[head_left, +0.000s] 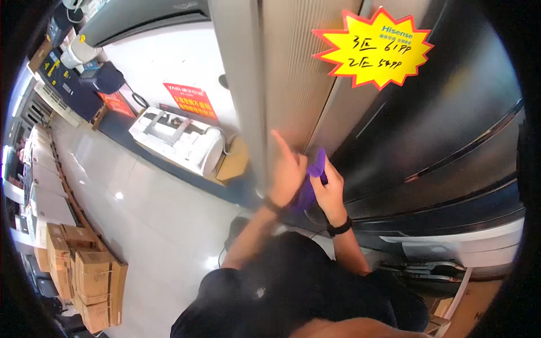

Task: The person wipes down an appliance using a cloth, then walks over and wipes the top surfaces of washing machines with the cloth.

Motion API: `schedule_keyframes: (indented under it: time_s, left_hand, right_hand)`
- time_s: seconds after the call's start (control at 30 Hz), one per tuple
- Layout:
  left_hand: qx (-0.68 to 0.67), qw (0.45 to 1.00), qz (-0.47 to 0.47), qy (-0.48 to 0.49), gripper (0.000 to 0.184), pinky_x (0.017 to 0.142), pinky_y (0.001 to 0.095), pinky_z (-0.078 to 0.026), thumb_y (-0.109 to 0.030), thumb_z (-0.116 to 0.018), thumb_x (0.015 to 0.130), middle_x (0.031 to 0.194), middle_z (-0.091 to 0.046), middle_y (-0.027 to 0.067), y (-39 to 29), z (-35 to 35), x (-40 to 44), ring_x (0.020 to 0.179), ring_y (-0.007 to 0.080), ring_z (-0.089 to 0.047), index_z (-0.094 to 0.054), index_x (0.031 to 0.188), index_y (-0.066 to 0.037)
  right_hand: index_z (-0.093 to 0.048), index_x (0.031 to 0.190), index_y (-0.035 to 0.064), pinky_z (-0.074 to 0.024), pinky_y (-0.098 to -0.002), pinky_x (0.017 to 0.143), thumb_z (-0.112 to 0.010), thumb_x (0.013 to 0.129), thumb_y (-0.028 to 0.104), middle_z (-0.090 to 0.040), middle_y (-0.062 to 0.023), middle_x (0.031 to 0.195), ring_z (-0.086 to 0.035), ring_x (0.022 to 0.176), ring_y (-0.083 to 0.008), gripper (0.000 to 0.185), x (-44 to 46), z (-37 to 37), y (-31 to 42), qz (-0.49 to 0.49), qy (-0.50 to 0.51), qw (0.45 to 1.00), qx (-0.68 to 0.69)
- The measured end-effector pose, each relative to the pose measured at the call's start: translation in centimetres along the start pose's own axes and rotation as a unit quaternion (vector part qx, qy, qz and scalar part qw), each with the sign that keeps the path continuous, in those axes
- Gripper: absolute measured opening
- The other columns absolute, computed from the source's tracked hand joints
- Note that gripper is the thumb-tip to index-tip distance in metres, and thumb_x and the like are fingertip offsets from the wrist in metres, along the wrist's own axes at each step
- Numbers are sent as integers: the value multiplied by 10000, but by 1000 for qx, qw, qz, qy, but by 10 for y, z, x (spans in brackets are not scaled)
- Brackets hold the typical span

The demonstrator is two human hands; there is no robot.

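A purple cloth (306,194) hangs between my two hands, in front of a tall appliance with a ribbed beige side panel (304,73). My right hand (329,188) pinches the cloth's upper part between thumb and fingers. Blurred by motion, my left hand (286,174) is at the panel's lower left, beside the cloth, with its index finger pointing up. Its other fingers are curled, and what they hold, if anything, is hidden. A yellow star-shaped price sign (376,49) with a red edge is stuck on the appliance above my hands.
A white unit (177,141) lies on a low dark platform to the left, near a red sign (190,100). Stacked cardboard boxes (93,276) stand at the lower left on the shiny floor (160,236). Dark curved appliance fronts (439,129) extend along the right.
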State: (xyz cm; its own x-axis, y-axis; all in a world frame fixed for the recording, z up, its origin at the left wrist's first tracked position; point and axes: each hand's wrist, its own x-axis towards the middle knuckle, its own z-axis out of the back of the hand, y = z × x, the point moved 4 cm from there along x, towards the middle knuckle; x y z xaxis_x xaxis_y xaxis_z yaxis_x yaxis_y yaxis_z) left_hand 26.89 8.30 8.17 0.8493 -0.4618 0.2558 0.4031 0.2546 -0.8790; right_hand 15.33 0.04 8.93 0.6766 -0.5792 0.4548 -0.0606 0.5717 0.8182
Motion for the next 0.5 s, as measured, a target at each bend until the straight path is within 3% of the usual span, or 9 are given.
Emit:
schedule_keyframes:
  time_s: [0.1, 0.2, 0.27, 0.33, 0.4, 0.5]
  left_hand:
    - [-10, 1000, 24, 10, 956, 635, 468, -527, -89, -579, 901, 742, -663, 241, 3, 2, 6, 626, 373, -636, 84, 1576, 45]
    - [29, 997, -67, -17, 1037, 657, 490, -540, -99, -594, 886, 784, -684, 263, 26, -1, 18, 690, 446, -676, 208, 1530, 35]
    - [35, 998, -59, 6, 1044, 677, 495, -547, -120, -602, 889, 815, -690, 277, 27, 1, 23, 727, 462, -683, 209, 1525, 42]
    - [44, 997, 28, 62, 1061, 702, 507, -554, -154, -616, 892, 848, -693, 299, 15, 14, 19, 773, 484, -689, 216, 1519, 48]
    - [72, 994, 32, 75, 1094, 722, 521, -557, -211, -643, 896, 882, -688, 326, 5, 20, 22, 807, 509, -682, 223, 1510, 52]
    - [104, 989, 42, 94, 1200, 730, 547, -561, -341, -719, 888, 928, -678, 363, 4, 16, 24, 831, 538, -672, 234, 1495, 63]
  right_hand:
    - [-533, 1413, -43, -505, -299, 936, -650, 916, 0, -696, -135, 1209, -642, 1055, -150, 513, 9, 13, 8, -49, -1, 999, 11]
    - [-542, 1414, -28, -510, -296, 927, -643, 914, -10, -703, -127, 1183, -649, 1030, -154, 511, 9, 22, 0, -3, -46, 999, -5]
    - [-550, 1411, -20, -512, -293, 921, -645, 911, -12, -707, -124, 1176, -652, 1023, -155, 509, 7, 20, -5, -1, -71, 997, 10]
    - [-564, 1392, -20, -521, -299, 877, -654, 891, -2, -704, -141, 1147, -658, 980, -168, 509, 9, 16, -7, -6, -78, 996, 42]
    - [-581, 1359, -25, -537, -314, 799, -665, 855, 11, -695, -178, 1083, -666, 892, -194, 512, 15, 13, -1, 16, -81, 995, 62]
    - [-591, 1347, -20, -536, -313, 768, -670, 851, 12, -695, -151, 1039, -653, 853, -183, 503, 18, 10, 4, 9, -48, 996, 68]
